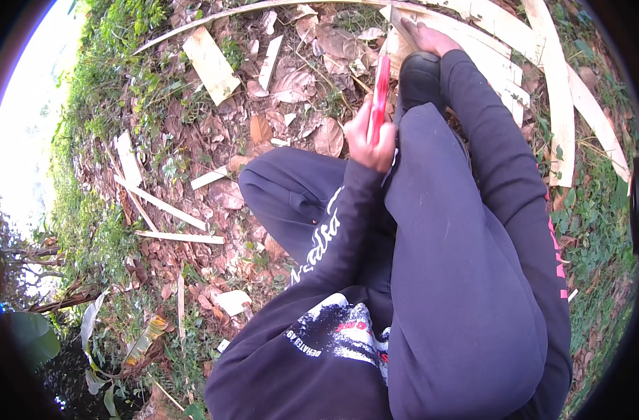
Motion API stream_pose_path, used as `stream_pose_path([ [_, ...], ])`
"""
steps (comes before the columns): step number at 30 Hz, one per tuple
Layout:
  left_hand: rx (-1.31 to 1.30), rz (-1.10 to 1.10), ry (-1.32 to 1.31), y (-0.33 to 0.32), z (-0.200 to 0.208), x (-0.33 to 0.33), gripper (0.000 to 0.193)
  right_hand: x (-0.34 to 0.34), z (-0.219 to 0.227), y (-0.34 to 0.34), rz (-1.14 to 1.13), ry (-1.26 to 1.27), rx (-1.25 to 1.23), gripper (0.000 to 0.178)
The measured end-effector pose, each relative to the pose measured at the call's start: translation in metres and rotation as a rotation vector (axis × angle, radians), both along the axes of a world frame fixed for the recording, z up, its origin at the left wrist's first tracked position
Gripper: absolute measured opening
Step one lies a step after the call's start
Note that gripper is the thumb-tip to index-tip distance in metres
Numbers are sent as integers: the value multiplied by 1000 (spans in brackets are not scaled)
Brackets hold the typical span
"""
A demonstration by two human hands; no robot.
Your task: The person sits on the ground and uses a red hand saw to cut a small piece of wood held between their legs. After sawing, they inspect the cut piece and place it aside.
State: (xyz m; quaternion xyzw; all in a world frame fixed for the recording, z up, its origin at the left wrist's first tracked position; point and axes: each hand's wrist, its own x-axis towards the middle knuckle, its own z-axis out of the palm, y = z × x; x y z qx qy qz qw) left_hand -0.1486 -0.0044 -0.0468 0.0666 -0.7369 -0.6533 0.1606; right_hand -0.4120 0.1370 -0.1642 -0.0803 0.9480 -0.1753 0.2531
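My left hand (370,135) is closed around the bright red handle of a tool (380,92), which points up and away from me beside my black shoe (419,78). The tool's far end meets a pale piece of wood, and its exact kind is hard to make out. Just beyond the shoe, my right hand (435,40) grips a pale wooden strip (398,49) near a narrow grey edge. Its fingers are partly hidden. My right knee is raised between my arms, and the shoe presses near the wood.
Long pale wooden strips (559,112) lie fanned out at the far right. Cut pieces (212,65) and thin offcuts (162,203) are scattered over dry leaves (291,84) on the left. Green plants (99,140) grow along the left side, and a broad leaf (34,337) hangs lower left.
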Motion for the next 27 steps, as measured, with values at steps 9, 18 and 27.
stream_pose_path([
  [9,-73,85,91,5,-21,-66,9,16,32,-10,71,-40,-81,84],
  [18,80,60,-108,-5,-2,55,15,15,31,0,5,-42,-68,93],
  [27,-62,-4,-9,0,-19,-94,11,7,13,2,-59,-39,-103,95],
])
